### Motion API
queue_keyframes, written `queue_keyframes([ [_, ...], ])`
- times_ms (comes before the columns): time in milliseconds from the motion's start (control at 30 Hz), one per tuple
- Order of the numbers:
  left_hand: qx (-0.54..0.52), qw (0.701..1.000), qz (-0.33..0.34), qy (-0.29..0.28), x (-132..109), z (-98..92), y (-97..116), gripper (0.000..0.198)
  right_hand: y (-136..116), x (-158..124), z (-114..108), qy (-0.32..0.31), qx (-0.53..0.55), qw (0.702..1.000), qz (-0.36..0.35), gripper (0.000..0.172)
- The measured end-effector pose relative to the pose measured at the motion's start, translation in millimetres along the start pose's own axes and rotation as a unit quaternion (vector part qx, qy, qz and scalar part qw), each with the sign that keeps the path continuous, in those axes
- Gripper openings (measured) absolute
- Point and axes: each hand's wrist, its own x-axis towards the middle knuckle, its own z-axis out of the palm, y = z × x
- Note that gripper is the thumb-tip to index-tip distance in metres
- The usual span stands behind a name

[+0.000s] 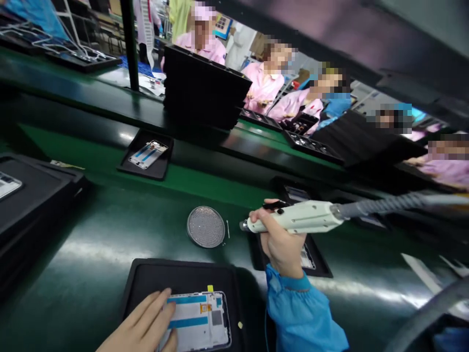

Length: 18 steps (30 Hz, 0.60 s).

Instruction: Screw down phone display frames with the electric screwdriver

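Observation:
My left hand (pixel 146 320) lies with its fingers stretched out over the left end of a phone frame (pixel 188 313). This frame is silvery white with blue strips, and it sits in a black tray (pixel 164 274). A small yellow tab (pixel 210 288) sticks out at its upper edge. My right hand (pixel 282 242), in a blue sleeve, is wrapped round a pale electric screwdriver (pixel 308 217) with its metal nose pointing left. The screwdriver is held above the bench, apart from the frame. A round clear dish (pixel 205 227) with a dotted surface stands left of its tip.
Another phone frame (pixel 148 154) lies in a tray at the back left. Stacked black trays (pixel 36 195) stand at left. Beneath my right hand is a further tray (pixel 322 259). A thick cable (pixel 388 205) runs right. People in pink work across the bench.

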Motion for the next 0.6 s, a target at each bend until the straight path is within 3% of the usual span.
queue_keyframes([
  [67, 0.004, 0.999, 0.047, -0.003, 27.1, -3.5, -6.6, 0.020, -1.1, -2.2, 14.6, -0.029, 0.017, 0.999, 0.011, 0.028],
  [200, -0.005, 0.996, 0.064, -0.054, 51.7, -8.9, -20.3, 0.031, 1.3, -0.2, 46.1, -0.070, 0.040, 0.996, 0.041, 0.026],
  [367, -0.023, 0.991, 0.097, -0.088, 52.0, -10.0, -31.2, 0.034, 18.4, 0.8, 80.2, -0.103, 0.048, 0.991, 0.070, 0.025],
  [533, -0.031, 0.998, 0.035, -0.048, 47.5, 2.6, -26.6, 0.031, 36.4, -4.7, 93.6, -0.110, 0.033, 0.990, 0.080, 0.024],
  [600, -0.035, 0.997, 0.036, -0.059, 46.6, 6.0, -23.8, 0.030, 39.5, -6.3, 94.4, -0.107, 0.029, 0.990, 0.084, 0.023],
])
